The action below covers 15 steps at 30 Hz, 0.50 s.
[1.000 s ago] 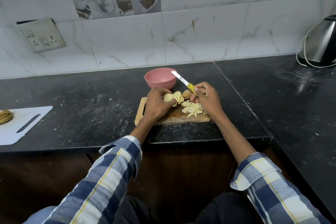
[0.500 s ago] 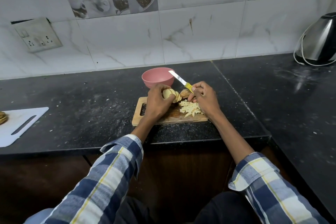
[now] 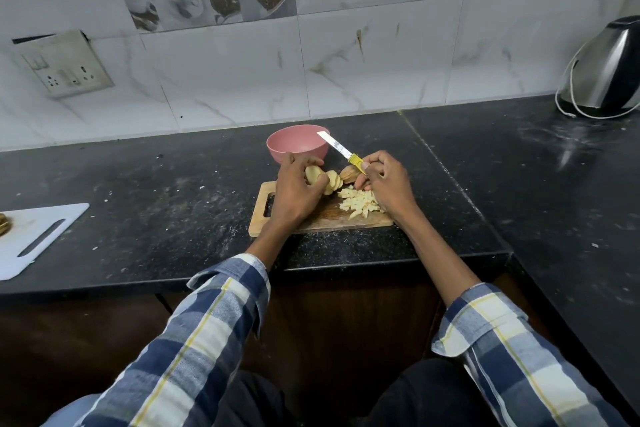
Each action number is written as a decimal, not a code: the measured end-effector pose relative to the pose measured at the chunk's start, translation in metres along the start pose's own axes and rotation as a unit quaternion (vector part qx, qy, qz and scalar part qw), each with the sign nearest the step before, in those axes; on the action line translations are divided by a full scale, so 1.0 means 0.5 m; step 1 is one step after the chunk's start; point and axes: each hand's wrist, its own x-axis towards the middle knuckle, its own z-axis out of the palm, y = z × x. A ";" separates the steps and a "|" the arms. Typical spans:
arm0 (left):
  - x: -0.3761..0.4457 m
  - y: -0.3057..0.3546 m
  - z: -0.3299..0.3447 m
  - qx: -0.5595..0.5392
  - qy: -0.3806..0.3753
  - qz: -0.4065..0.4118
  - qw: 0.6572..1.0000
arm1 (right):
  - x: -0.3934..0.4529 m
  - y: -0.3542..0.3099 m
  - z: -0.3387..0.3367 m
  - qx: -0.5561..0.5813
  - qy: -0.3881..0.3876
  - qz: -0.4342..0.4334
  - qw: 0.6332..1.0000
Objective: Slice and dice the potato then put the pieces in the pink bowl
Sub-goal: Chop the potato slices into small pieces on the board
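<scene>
A small wooden cutting board (image 3: 266,227) lies near the counter's front edge. My left hand (image 3: 296,192) grips a stack of pale potato slices (image 3: 325,180) over the board's far side. My right hand (image 3: 388,184) holds a yellow-handled knife (image 3: 341,149), its blade pointing up and away toward the pink bowl (image 3: 296,142), which stands just behind the board. A brown-skinned potato end (image 3: 349,173) lies between my hands. A heap of diced potato pieces (image 3: 360,206) sits on the board's right half, beside my right hand.
A white plastic cutting board (image 3: 38,239) with something brown on it lies at the far left. A steel kettle (image 3: 609,69) with a white cord stands at the back right. The black counter turns a corner along the right. A wall socket (image 3: 65,66) is on the tiles.
My left hand has gathered the fanned potato slices into a tighter stack and lifted them slightly. The right hand with the knife has stayed about where it was.
</scene>
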 end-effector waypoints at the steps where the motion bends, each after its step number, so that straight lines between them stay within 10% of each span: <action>1: -0.001 0.001 -0.001 -0.003 0.005 -0.005 1.000 | -0.001 -0.001 -0.001 -0.001 0.000 -0.001 1.000; 15: -0.048 -0.001 -0.079 -0.031 0.009 -0.037 0.999 | -0.012 -0.037 -0.009 0.027 0.011 -0.009 1.000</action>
